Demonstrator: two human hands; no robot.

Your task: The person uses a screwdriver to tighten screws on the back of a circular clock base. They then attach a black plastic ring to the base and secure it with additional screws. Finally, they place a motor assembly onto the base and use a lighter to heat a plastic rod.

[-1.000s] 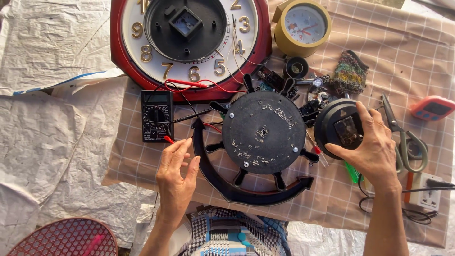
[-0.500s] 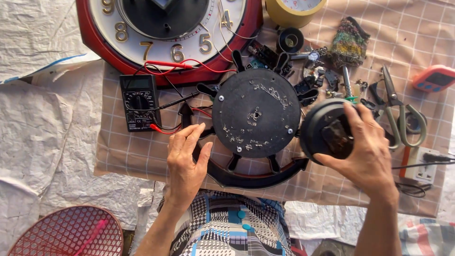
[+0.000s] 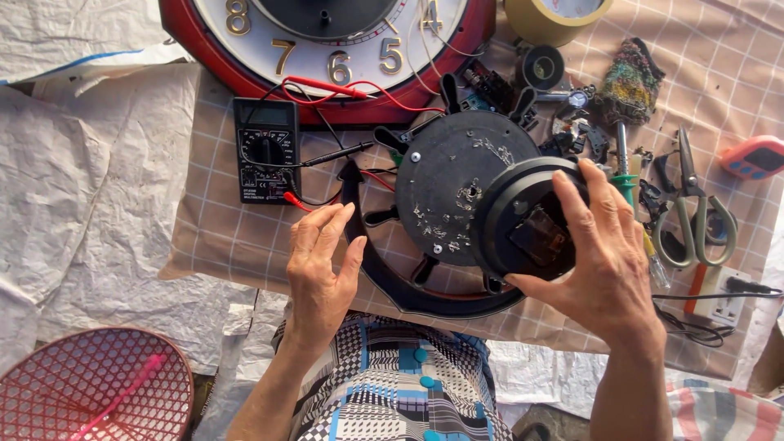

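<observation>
Since the earlier frame our right hand has carried the black cap leftward, so it now overlaps the right edge of the black disc instead of sitting clear beside it. Our fingers curl over the cap's right rim and the thumb presses its lower edge, a firm hold with the hand half closed around it; a brown square part shows in the cap's hollow. Our left hand has slid a little toward the disc and lies flat and open on the checked cloth, fingers together, holding nothing, its fingertips just beside the dark curved frame that rings the disc's lower left. The disc lies in the middle of the cloth, its face flecked with pale scraps, with black tabs sticking out round its edge. Above it sits a big red-rimmed clock with gold numerals. Left of the disc lies a black multimeter, its red and black leads trailing across toward the clock and the frame. To the right of our right hand lie a green-handled screwdriver, scissors and a small pink gadget. A yellow tape roll sits at the top, and a red mesh basket at the lower left, off the cloth
</observation>
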